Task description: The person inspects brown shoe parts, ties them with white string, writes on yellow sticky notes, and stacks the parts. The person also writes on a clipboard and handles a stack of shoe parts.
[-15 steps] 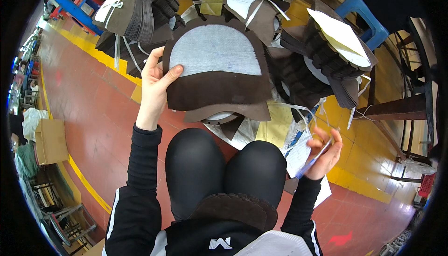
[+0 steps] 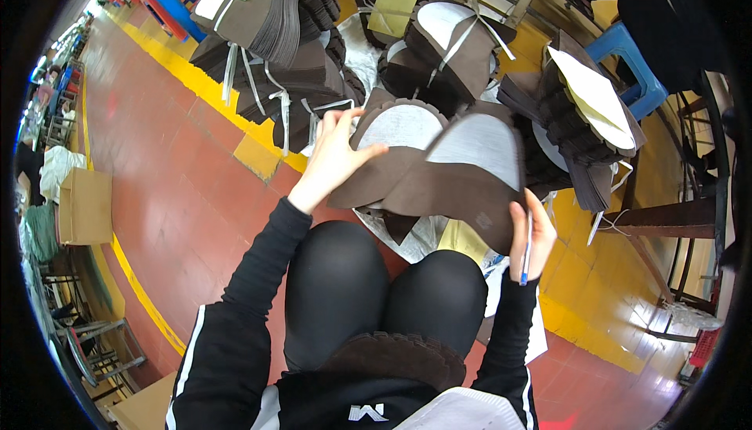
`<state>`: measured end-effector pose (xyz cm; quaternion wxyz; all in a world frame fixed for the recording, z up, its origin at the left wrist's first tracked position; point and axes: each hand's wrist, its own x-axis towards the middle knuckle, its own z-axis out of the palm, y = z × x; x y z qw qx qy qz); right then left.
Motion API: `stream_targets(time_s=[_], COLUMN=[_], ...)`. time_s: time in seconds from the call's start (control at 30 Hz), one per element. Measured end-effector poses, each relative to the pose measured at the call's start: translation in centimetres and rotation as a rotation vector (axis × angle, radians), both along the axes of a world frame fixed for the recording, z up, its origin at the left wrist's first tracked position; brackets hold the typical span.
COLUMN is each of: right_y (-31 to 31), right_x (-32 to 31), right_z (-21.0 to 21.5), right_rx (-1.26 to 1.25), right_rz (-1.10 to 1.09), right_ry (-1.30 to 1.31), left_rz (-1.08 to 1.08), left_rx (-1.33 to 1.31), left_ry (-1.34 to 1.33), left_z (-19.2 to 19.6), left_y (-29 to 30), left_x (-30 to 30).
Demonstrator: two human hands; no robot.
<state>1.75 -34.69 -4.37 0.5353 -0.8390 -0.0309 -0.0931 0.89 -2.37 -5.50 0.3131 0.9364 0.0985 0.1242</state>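
My right hand (image 2: 536, 230) grips the right edge of a dark brown flat panel (image 2: 474, 199) with a light grey half-round patch. A blue and white pen (image 2: 526, 251) is held in the same hand. The panel is tilted and slightly blurred. Under it and to its left lies a similar brown panel (image 2: 368, 175), also with a pale patch, on top of a pile. My left hand (image 2: 335, 156) is at that lower panel's left edge, fingers spread and thumb stretched over it; how firmly it touches is unclear.
Tied bundles of brown panels stand at the left (image 2: 270, 19), back (image 2: 450, 46) and right (image 2: 587, 109). A blue stool (image 2: 627, 66) is behind the right bundle. Another brown piece (image 2: 392, 358) rests on my lap. A cardboard box (image 2: 86, 207) sits far left.
The brown panel has gone from my left hand to my right, moving right and downward. My right hand has come up to it with the pen. My left hand has opened beside the pile.
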Motion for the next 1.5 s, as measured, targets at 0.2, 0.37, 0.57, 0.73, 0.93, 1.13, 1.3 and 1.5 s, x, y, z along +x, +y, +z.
stream_targets(time_s=[0.2,0.37,0.57,0.73,0.93,1.13,1.3,1.5], right_y=[-4.7,-3.6,3.0,6.7,8.2,14.6,16.8,17.4], right_x=[-1.4,-2.2,1.3,2.9,4.6,9.9,14.0,13.6], right_z=[0.5,1.4,1.4,1.6,5.7,5.2,-6.6,-7.0], right_rx=[0.089,0.184,0.096,0.208,0.504,0.582,0.192,0.027], right_rz=[-0.14,-0.111,0.116,0.179,0.216,0.535,0.508,0.462], right_ry=[-0.019,-0.073,-0.006,-0.072,-0.37,-0.055,0.079,-0.182], left_rz=[0.064,0.11,0.348,0.249,0.218,0.061,0.03,0.03], left_rx=[-0.385,-0.264,0.013,-0.571,-0.923,-1.003,-0.947,-1.058], left_ry=[0.186,0.149,-0.39,-0.651,-0.252,0.106,0.028,0.06], left_z=[-3.8,-1.9,8.0,13.8,3.6,-3.2,-5.2,-5.3], left_y=[3.0,4.4,6.7,7.6,3.7,0.5,0.3,1.0], left_x=[0.2,0.1,-5.6,-8.6,-1.9,0.5,0.3,0.3])
